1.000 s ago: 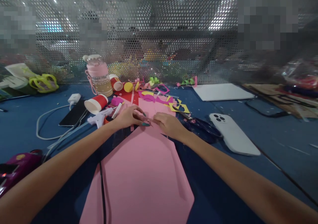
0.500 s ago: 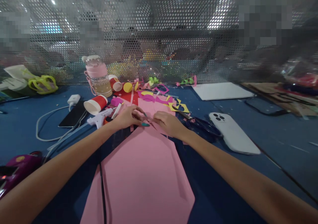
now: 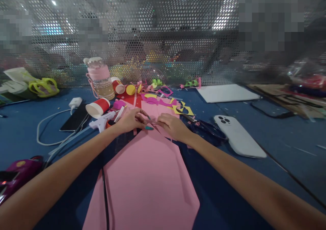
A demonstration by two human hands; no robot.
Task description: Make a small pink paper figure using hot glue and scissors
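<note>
1. Identify the step in hand, as a judgement: fine two-handed shaping or positioning of a thin pink piece [image 3: 153,122].
2. Locate the pink piece between the fingertips of both hands, at the far, narrow end of a large pink sheet [image 3: 149,179]. Too small to read in detail.
3. Left hand [image 3: 131,120]: extended from the lower left, wrist slightly bent, fingers arched. Grip narrow, with thumb and forefinger on either side of the pink piece; impossible to tell whether pinched.
4. Right hand [image 3: 172,125]: extended from the lower right, back of the hand upward, fingers curled inward. Grip apparently closed on the near end of the pink piece; thumb mostly hidden.
5. Note both forearms: low, converging over the pink sheet toward the middle of the worktop [image 3: 275,135].
6. For the next move, probably allow for light, even fingertip pressure and a steady left hand, to avoid creasing or tearing thin stock.
7. Keep clear of the scissors [image 3: 210,129], just beyond the right wrist, and the glue gun [image 3: 102,122], beside the left forearm.
</note>
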